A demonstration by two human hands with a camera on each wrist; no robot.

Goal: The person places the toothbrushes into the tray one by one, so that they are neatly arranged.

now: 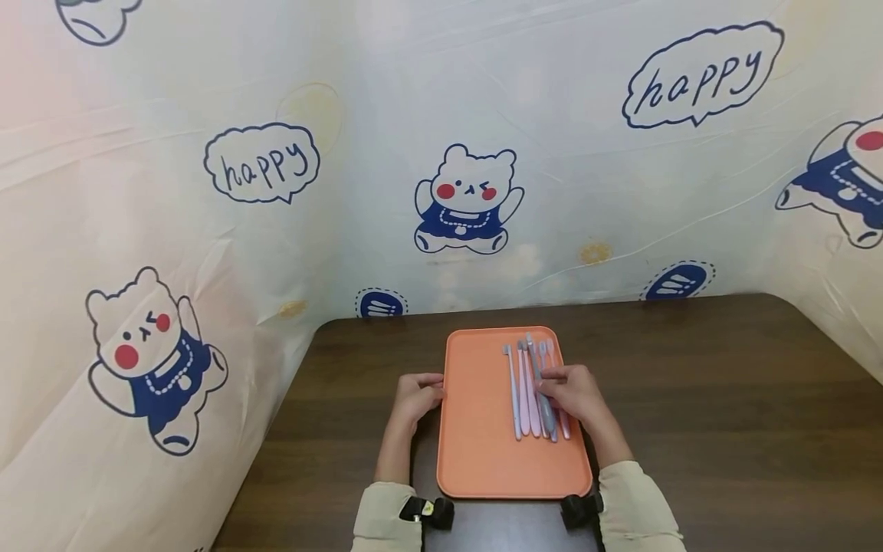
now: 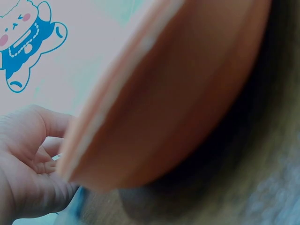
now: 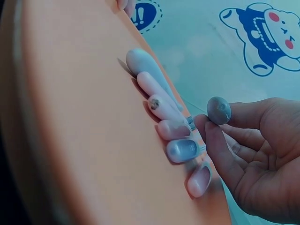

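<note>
In the head view an orange tray (image 1: 476, 460) lies on the table with a row of toothbrushes on its right half, bristle heads toward the far edge. My left hand (image 1: 414, 399) grips the tray's left rim. Between thumb and fingers, my right hand (image 1: 579, 395) pinches a grey-blue toothbrush (image 3: 219, 110), raised over the others. At the left end of the row lies a light blue toothbrush (image 1: 513, 391), with pink toothbrushes (image 1: 524, 418) beside it. The right wrist view shows their handle ends, including another blue toothbrush (image 3: 183, 151) between pink ones.
The dark wooden table (image 1: 717, 399) extends to both sides of the tray. Behind and beside it hangs a pale curtain (image 1: 552, 100) printed with bears and the word happy. Black wrist straps (image 1: 582, 511) sit on both sleeves near the tray's front edge.
</note>
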